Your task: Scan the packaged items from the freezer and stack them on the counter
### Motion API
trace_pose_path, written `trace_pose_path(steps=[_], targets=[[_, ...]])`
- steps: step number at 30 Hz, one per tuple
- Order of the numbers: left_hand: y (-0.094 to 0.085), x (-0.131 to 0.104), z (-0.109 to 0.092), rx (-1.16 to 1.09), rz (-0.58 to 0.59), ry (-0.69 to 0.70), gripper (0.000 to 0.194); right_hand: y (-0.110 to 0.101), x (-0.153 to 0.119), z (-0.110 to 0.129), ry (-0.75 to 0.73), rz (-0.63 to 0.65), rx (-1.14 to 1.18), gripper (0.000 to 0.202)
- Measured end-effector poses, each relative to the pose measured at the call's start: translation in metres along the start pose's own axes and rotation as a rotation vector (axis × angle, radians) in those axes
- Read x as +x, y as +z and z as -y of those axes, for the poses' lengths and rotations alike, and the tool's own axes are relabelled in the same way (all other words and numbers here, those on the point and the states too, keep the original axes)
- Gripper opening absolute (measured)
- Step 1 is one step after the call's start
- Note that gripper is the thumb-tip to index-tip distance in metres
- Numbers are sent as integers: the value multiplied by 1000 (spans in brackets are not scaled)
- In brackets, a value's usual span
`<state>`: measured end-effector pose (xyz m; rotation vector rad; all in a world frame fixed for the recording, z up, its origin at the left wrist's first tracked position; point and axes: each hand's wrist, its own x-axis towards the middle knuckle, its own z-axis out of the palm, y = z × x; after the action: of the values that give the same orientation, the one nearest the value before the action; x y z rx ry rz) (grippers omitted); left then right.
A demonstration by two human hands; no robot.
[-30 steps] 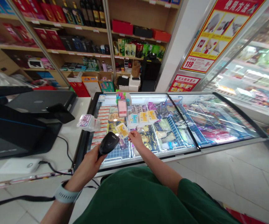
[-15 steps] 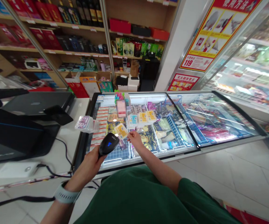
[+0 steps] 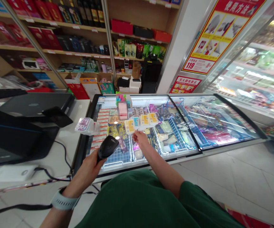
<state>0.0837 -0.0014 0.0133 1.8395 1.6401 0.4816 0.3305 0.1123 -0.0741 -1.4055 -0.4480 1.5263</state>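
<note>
My left hand (image 3: 91, 165) grips a black handheld barcode scanner (image 3: 108, 146) by its handle, its head pointing up and right over the chest freezer's glass top. My right hand (image 3: 140, 138) has its fingers closed at the lower right corner of a flat clear pack with a yellow label (image 3: 129, 126). That pack partly covers a blue-labelled pack (image 3: 136, 120). To the right sit two more yellow-labelled packs (image 3: 144, 119), side by side on the glass. The fingertips' exact hold on the pack is hard to see.
Left on the counter's edge stands a stack of clear packs (image 3: 84, 125), near a black checkout machine (image 3: 13, 136) and a cabled white box (image 3: 14, 173). A colourful flower-like ornament (image 3: 121, 98) with a pinkish card (image 3: 123, 110) stands on the chest freezer (image 3: 186, 155). Stocked shelves (image 3: 79, 53) rise behind.
My right hand has carried the yellow-labelled pack up and right, away from the scanner, to overlap the blue-labelled one. The scanner has shifted slightly left, and its blue light no longer shows.
</note>
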Motion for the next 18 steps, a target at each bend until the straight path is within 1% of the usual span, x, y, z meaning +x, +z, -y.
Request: trace_pose_path(steps=[5,9,14,18], targets=[[3,-5,9,-1,-8,-2,47,0,15,19,60,-87,160,16],[0,-8,9,-11,-19,-18,47,5,18,26,91,-94,242,18],[-5,-11,7,-10,-23,-33,48,9,13,30,102,-72,289,17],[-6,-14,8,-19,-18,-50,47,7,12,23,135,-76,254,14]])
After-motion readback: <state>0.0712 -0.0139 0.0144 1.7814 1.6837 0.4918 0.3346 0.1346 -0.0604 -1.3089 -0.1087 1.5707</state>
